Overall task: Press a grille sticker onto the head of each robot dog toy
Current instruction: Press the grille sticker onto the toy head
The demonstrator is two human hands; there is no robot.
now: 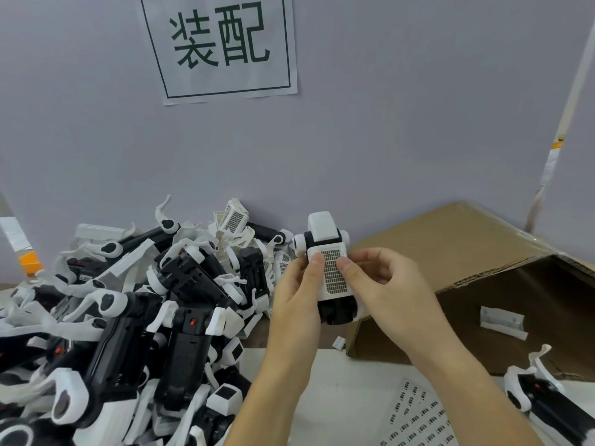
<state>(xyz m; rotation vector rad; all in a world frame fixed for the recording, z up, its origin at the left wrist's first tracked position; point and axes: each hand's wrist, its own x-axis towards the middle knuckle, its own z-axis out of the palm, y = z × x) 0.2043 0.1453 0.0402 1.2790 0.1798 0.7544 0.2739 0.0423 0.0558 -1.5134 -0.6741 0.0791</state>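
Grey-lilac wall behind the tabletop (338,375), with a paper sign (219,46) of two printed characters taped high on it. Landmark: the robot dog toy (328,268) held up mid-frame, head toward the camera. Left of it, a big pile of robot dog toys (128,300), black bodies and white legs tangled, some already showing grille stickers. Right of it and behind, a cardboard box (467,252) lying open on its side, a small white part inside. Below it on the tabletop, a sticker sheet (418,416) with small printed labels; lower right, another toy (541,400) lying apart.

Left hand (296,294) grips the held toy from its left side, thumb on the white head panel beside the grille sticker (335,272). Right hand (383,284) grips from the right, thumb tip on the sticker's right edge, fingers curled behind the body. Both holds are closed on the toy, not loose. The sticker lies flat on the head, roughly square to the panel.

Handling guess: hard plastic shell, light, stiff, slightly slick; legs and joints look thin and likely to snag or bend, so take it by the body flanks as now, not by the legs. The sticker is thin and flexible, probably hard to reposition once down; press from the middle outward to avoid bubbles or lifted corners.
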